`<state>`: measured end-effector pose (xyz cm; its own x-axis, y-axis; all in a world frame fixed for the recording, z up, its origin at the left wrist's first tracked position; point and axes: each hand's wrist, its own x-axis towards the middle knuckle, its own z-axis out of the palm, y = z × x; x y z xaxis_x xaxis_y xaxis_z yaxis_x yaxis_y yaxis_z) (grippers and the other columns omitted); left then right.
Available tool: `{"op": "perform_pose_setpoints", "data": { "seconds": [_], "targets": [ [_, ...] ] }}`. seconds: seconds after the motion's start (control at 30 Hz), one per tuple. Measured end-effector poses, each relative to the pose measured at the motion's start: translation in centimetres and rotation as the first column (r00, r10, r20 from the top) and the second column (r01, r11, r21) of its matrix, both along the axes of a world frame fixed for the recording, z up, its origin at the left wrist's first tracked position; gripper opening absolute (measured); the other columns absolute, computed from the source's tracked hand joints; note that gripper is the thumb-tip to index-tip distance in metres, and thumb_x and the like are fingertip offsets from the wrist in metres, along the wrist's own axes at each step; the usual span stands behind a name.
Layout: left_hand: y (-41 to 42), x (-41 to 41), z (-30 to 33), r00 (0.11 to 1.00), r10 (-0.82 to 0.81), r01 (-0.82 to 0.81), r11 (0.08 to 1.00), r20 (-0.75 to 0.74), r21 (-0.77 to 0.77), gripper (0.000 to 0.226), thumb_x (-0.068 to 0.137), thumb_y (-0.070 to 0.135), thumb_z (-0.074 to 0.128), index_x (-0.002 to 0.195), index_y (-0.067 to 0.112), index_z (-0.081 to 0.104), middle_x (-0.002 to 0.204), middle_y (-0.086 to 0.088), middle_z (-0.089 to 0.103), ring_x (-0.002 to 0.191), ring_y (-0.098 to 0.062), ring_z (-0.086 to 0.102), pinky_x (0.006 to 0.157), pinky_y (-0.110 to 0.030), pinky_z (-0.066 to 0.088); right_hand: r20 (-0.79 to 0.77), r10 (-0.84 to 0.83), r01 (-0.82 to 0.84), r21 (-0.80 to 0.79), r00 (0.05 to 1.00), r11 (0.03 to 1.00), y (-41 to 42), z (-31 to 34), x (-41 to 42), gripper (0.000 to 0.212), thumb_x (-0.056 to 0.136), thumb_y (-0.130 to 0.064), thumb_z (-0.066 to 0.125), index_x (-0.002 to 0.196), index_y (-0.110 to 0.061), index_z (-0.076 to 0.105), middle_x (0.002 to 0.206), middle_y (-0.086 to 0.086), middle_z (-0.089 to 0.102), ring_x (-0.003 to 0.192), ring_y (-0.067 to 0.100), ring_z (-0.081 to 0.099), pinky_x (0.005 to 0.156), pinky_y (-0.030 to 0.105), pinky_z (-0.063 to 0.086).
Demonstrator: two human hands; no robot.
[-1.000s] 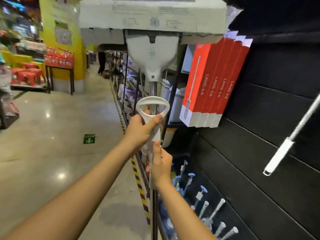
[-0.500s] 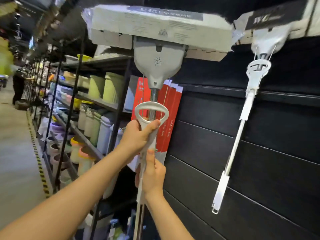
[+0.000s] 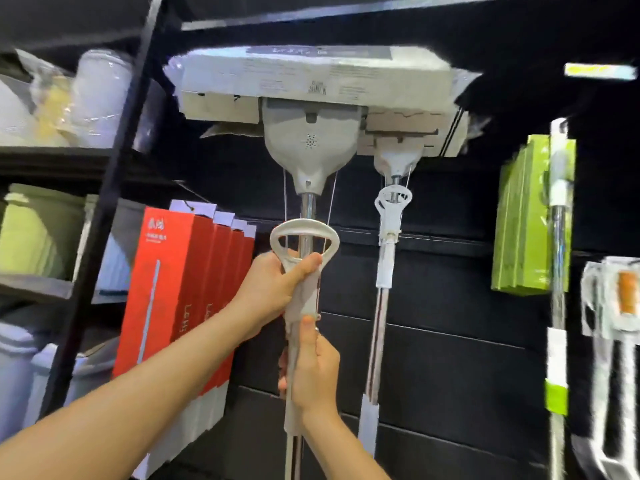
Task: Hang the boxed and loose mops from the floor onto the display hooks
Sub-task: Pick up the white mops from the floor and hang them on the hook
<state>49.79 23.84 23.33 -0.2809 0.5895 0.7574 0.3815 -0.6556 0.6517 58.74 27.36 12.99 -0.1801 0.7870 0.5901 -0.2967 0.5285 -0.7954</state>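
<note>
Since half a second ago the mop (image 3: 309, 147) has swung right, its boxed head now before a second hung mop (image 3: 389, 237) at 3 o'clock. The left hand (image 3: 273, 289) grips its loop handle; the right hand (image 3: 313, 368) wraps the pole below. Red boxes (image 3: 180, 289) hang at 9 o'clock; the shelf tubs (image 3: 38, 230) look closed, perhaps.

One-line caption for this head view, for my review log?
Both hands, left hand above right hand, grip a boxed mop raised beside a hung mop on the black display wall.
</note>
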Motion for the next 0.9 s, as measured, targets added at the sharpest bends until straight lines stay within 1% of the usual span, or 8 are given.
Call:
{"op": "perform_pose_setpoints", "data": {
  "seconds": [0.13,0.27,0.4,0.47,0.57,0.7,0.8,0.9],
  "targets": [
    [2.1,1.8,4.5,0.992,-0.124,0.125,0.992,-0.036,0.02,0.03,0.095,0.042,0.07,0.087,0.014,0.077,0.08,-0.003,0.079,0.075,-0.013,0.075,0.071,-0.032,0.057,-0.013,-0.105,0.105,0.025,0.994,0.994,1.9,4.1,1.9,0.073,0.087,-0.071,0.048,0.083,0.001,0.063,0.067,0.013,0.058,0.052,0.026,0.051,0.039,0.026,0.042],
    [4.6,4.4,9.2,0.987,-0.119,0.122,0.992,-0.106,0.017,0.04,0.095,0.049,0.068,0.085,0.012,0.076,0.086,-0.008,0.077,0.076,-0.015,0.072,0.067,-0.029,0.056,-0.021,-0.142,0.143,0.02,0.99,0.99,4.5,8.6,4.1,0.079,0.094,-0.071,0.047,0.099,0.006,0.064,0.067,0.011,0.058,0.045,0.022,0.051,0.041,0.028,0.044],
    [7.3,6.3,13.7,0.979,-0.167,0.175,0.982,-0.119,0.068,0.042,0.096,0.048,0.069,0.073,0.013,0.07,0.061,0.006,0.069,0.049,0.0,0.063,0.044,-0.017,0.046,0.005,-0.192,0.191,0.102,0.981,0.976,7.7,13.2,6.6,0.077,0.098,-0.073,0.045,0.097,0.002,0.064,0.066,0.013,0.06,0.043,0.026,0.055,0.044,0.033,0.05],
    [8.5,7.2,16.1,0.978,-0.177,0.188,0.977,-0.111,0.098,0.04,0.095,0.049,0.07,0.075,0.015,0.068,0.06,0.008,0.068,0.05,-0.002,0.065,0.041,-0.019,0.046,-0.006,-0.228,0.226,0.139,0.974,0.964,9.0,15.7,7.6,0.079,0.098,-0.073,0.044,0.096,0.003,0.064,0.067,0.016,0.06,0.043,0.028,0.055,0.044,0.034,0.05],
    [10.3,8.2,19.6,0.975,-0.19,0.203,0.972,-0.113,0.118,0.042,0.094,0.056,0.069,0.087,0.015,0.07,0.076,0.001,0.072,0.066,-0.013,0.071,0.048,-0.025,0.052,-0.041,-0.253,0.256,0.187,0.967,0.948,11.1,19.2,8.7,0.08,0.095,-0.076,0.046,0.093,0.002,0.064,0.067,0.017,0.059,0.044,0.028,0.053,0.044,0.034,0.049],
    [13.4,9.1,23.6,0.967,-0.229,0.242,0.963,-0.113,0.12,0.045,0.092,0.06,0.069,0.093,0.014,0.069,0.084,-0.003,0.073,0.076,-0.02,0.073,0.062,-0.039,0.063,-0.074,-0.294,0.303,0.236,0.953,0.923,14.2,23.1,9.6,0.083,0.095,-0.077,0.046,0.097,0.003,0.066,0.067,0.017,0.06,0.043,0.025,0.055,0.042,0.032,0.049],
    [16.2,9.2,25.5,0.961,-0.246,0.259,0.96,-0.124,0.107,0.052,0.09,0.062,0.07,0.104,0.011,0.068,0.095,-0.008,0.072,0.091,-0.029,0.073,0.077,-0.048,0.065,-0.077,-0.329,0.338,0.265,0.941,0.903,16.2,24.4,9.9,0.08,0.098,-0.074,0.042,0.105,0.001,0.069,0.07,0.016,0.062,0.045,0.021,0.057,0.04,0.027,0.051],
    [19.1,9.3,26.8,0.95,-0.277,0.29,0.954,-0.142,0.081,0.061,0.088,0.063,0.072,0.116,0.009,0.068,0.103,-0.011,0.073,0.098,-0.033,0.074,0.085,-0.054,0.063,-0.113,-0.269,0.289,0.242,0.956,0.926,17.9,25.0,10.0,0.077,0.098,-0.072,0.046,0.102,0.0,0.072,0.067,0.014,0.059,0.042,0.018,0.051,0.04,0.028,0.047]
  ]
}}
